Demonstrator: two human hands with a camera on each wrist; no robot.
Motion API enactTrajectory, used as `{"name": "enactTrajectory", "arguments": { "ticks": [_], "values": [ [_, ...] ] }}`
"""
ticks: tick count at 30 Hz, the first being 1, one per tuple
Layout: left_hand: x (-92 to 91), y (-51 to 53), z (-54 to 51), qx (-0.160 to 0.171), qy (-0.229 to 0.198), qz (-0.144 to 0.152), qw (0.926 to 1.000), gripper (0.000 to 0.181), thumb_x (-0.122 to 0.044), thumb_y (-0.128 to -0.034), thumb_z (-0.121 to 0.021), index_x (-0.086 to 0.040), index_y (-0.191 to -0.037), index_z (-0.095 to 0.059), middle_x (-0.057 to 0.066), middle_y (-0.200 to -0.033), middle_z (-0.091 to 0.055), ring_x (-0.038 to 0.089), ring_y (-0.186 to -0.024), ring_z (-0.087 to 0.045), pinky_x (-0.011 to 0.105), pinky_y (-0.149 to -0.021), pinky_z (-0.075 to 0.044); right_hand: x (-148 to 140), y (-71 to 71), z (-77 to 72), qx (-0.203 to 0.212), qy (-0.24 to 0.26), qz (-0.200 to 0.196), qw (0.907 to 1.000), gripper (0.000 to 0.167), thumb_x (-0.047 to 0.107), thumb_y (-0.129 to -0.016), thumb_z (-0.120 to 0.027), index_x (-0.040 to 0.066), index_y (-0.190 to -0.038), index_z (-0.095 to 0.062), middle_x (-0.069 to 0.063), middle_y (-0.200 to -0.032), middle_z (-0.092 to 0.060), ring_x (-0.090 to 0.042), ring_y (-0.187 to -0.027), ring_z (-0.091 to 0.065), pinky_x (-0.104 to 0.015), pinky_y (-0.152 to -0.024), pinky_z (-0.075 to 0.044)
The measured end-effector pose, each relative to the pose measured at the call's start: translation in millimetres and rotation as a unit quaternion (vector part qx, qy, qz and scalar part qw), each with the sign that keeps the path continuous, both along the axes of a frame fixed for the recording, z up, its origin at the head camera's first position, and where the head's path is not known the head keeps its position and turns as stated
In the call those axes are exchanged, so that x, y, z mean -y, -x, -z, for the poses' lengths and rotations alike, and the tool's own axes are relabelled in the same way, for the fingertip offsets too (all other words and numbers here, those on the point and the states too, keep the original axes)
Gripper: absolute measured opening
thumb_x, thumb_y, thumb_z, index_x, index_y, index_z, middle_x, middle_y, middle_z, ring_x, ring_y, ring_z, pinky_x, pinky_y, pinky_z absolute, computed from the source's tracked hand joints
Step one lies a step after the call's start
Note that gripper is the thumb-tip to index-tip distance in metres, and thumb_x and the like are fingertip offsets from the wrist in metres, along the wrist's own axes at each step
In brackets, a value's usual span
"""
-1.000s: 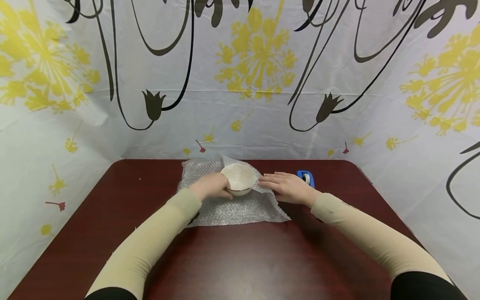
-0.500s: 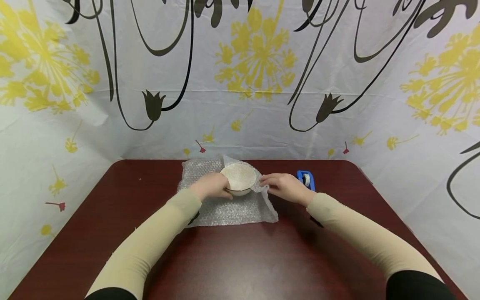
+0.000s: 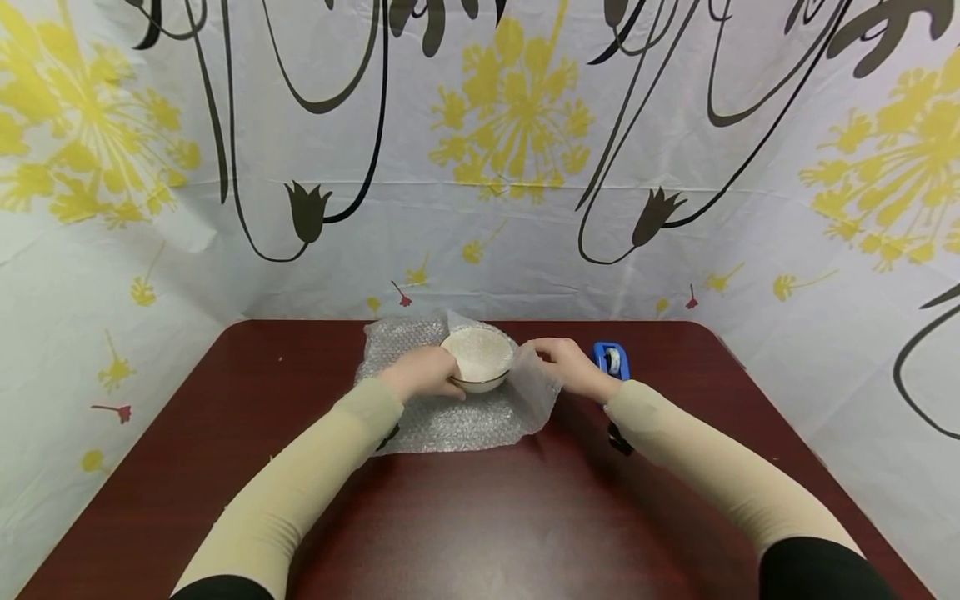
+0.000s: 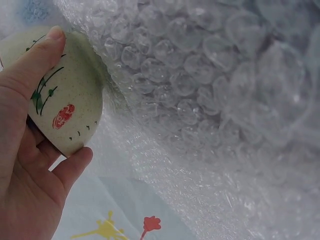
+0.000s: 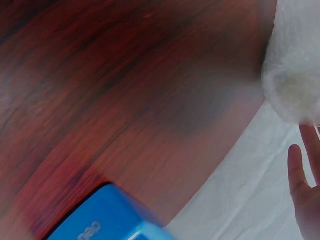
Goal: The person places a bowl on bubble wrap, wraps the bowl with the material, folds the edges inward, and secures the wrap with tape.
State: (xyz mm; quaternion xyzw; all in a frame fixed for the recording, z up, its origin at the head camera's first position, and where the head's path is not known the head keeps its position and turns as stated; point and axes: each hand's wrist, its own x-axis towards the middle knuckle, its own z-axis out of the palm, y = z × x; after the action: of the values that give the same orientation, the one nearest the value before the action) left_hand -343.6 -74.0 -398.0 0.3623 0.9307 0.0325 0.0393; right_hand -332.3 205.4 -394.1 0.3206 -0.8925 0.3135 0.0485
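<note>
A cream bowl (image 3: 477,354) stands upright on a sheet of bubble wrap (image 3: 457,427). My left hand (image 3: 422,372) grips its near-left rim; in the left wrist view the thumb lies on the bowl's outer wall (image 4: 75,107), which bears green stems and a red mark, with fingers inside. My right hand (image 3: 572,367) holds the raised right edge of the wrap, just right of the bowl. In the right wrist view only part of that hand (image 5: 309,197) shows, at the bubble wrap (image 5: 295,65); its grip is partly hidden.
A blue tape dispenser (image 3: 612,359) sits on the dark red table (image 3: 480,517), right behind my right hand, and shows large at the bottom of the right wrist view. A patterned white cloth (image 3: 420,250) hangs behind the table and at its sides.
My right hand has gone from lying flat-fingered against the wrap to holding its edge. The wrap's right side is lifted and drawn inward. The left hand and bowl stay put.
</note>
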Motion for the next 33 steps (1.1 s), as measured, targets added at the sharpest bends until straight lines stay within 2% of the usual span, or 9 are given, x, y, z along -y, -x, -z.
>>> {"name": "enactTrajectory", "arguments": {
  "ticks": [6, 13, 14, 17, 19, 21, 25, 27, 33],
  "values": [
    [-0.6, -0.8, 0.4, -0.003, 0.001, -0.005, 1.0000, 0.020, -0.043, -0.0825, -0.075, -0.025, -0.074, -0.073, -0.013, -0.071, -0.063, 0.006, -0.063, -0.056, 0.032, -0.066, -0.050, 5.5, 6.3, -1.2, 0.017, -0.002, 0.021, 0.9996, 0.029, 0.025, -0.098, -0.059, 0.011, -0.122, -0.067, -0.006, -0.120, -0.065, -0.024, -0.111, -0.060, -0.047, -0.092, -0.049],
    [-0.4, -1.8, 0.3, -0.003, -0.004, -0.004, 1.0000, 0.019, -0.042, -0.0825, -0.075, -0.026, -0.075, -0.073, -0.013, -0.072, -0.064, 0.006, -0.064, -0.056, 0.031, -0.066, -0.050, 9.5, 7.0, -6.8, 0.004, -0.035, 0.018, 0.9992, 0.023, 0.028, -0.096, -0.061, 0.015, -0.113, -0.069, -0.003, -0.114, -0.067, -0.019, -0.108, -0.060, -0.045, -0.094, -0.047],
    [-0.2, -1.7, 0.3, -0.003, -0.004, -0.004, 1.0000, 0.019, -0.042, -0.0825, -0.075, -0.026, -0.075, -0.073, -0.013, -0.072, -0.064, 0.006, -0.064, -0.056, 0.031, -0.066, -0.050, 10.3, 6.6, -8.0, 0.005, -0.038, 0.019, 0.9991, 0.023, 0.028, -0.096, -0.061, 0.015, -0.113, -0.069, -0.002, -0.113, -0.067, -0.017, -0.106, -0.060, -0.044, -0.093, -0.048],
    [0.1, -1.5, 0.6, -0.001, -0.006, -0.006, 1.0000, 0.019, -0.042, -0.0826, -0.075, -0.025, -0.074, -0.072, -0.013, -0.071, -0.064, 0.006, -0.063, -0.056, 0.031, -0.066, -0.049, 13.3, 6.2, -10.8, 0.015, -0.049, 0.030, 0.9982, 0.020, 0.026, -0.097, -0.059, 0.012, -0.109, -0.069, -0.001, -0.087, -0.064, -0.011, -0.076, -0.056, -0.037, -0.076, -0.049],
    [0.4, -1.4, 1.2, -0.001, -0.007, -0.006, 1.0000, 0.019, -0.042, -0.0825, -0.076, -0.025, -0.074, -0.073, -0.013, -0.071, -0.063, 0.006, -0.062, -0.055, 0.031, -0.066, -0.049, 16.3, 7.2, -12.2, 0.023, -0.054, 0.042, 0.9974, 0.018, 0.024, -0.098, -0.057, 0.010, -0.102, -0.068, 0.001, -0.069, -0.054, -0.009, -0.059, -0.044, -0.033, -0.064, -0.043],
    [0.5, -1.3, 1.8, 0.000, -0.006, -0.008, 0.9999, 0.019, -0.042, -0.0826, -0.075, -0.025, -0.074, -0.072, -0.013, -0.071, -0.063, 0.006, -0.062, -0.055, 0.030, -0.065, -0.049, 19.9, 8.8, -13.2, 0.028, -0.057, 0.050, 0.9967, 0.018, 0.023, -0.099, -0.054, 0.009, -0.093, -0.065, 0.000, -0.059, -0.041, -0.012, -0.051, -0.032, -0.032, -0.057, -0.036],
    [0.5, -1.3, 2.7, 0.002, -0.001, -0.012, 0.9999, 0.019, -0.043, -0.0827, -0.075, -0.026, -0.074, -0.072, -0.014, -0.071, -0.063, 0.006, -0.062, -0.055, 0.030, -0.064, -0.048, 27.4, 12.3, -14.3, 0.022, -0.059, 0.062, 0.9961, 0.029, 0.025, -0.098, -0.054, 0.011, -0.073, -0.053, 0.001, -0.057, -0.038, -0.012, -0.050, -0.033, -0.031, -0.055, -0.034],
    [0.4, -1.3, 2.6, 0.002, -0.003, -0.011, 0.9999, 0.018, -0.042, -0.0826, -0.075, -0.026, -0.075, -0.073, -0.014, -0.072, -0.063, 0.006, -0.063, -0.055, 0.030, -0.065, -0.048, 30.5, 13.4, -15.1, 0.018, -0.061, 0.067, 0.9958, 0.032, 0.026, -0.098, -0.054, 0.012, -0.069, -0.048, 0.001, -0.057, -0.038, -0.013, -0.050, -0.034, -0.031, -0.055, -0.034],
    [0.5, -1.1, 1.6, -0.002, -0.013, -0.003, 0.9999, 0.017, -0.041, -0.0829, -0.075, -0.025, -0.078, -0.075, -0.012, -0.075, -0.066, 0.007, -0.065, -0.058, 0.032, -0.068, -0.051, 35.6, 17.1, -17.2, 0.009, -0.068, 0.084, 0.9941, 0.032, 0.027, -0.098, -0.056, 0.013, -0.070, -0.050, 0.001, -0.058, -0.041, -0.014, -0.051, -0.037, -0.031, -0.055, -0.034]
  ]
}}
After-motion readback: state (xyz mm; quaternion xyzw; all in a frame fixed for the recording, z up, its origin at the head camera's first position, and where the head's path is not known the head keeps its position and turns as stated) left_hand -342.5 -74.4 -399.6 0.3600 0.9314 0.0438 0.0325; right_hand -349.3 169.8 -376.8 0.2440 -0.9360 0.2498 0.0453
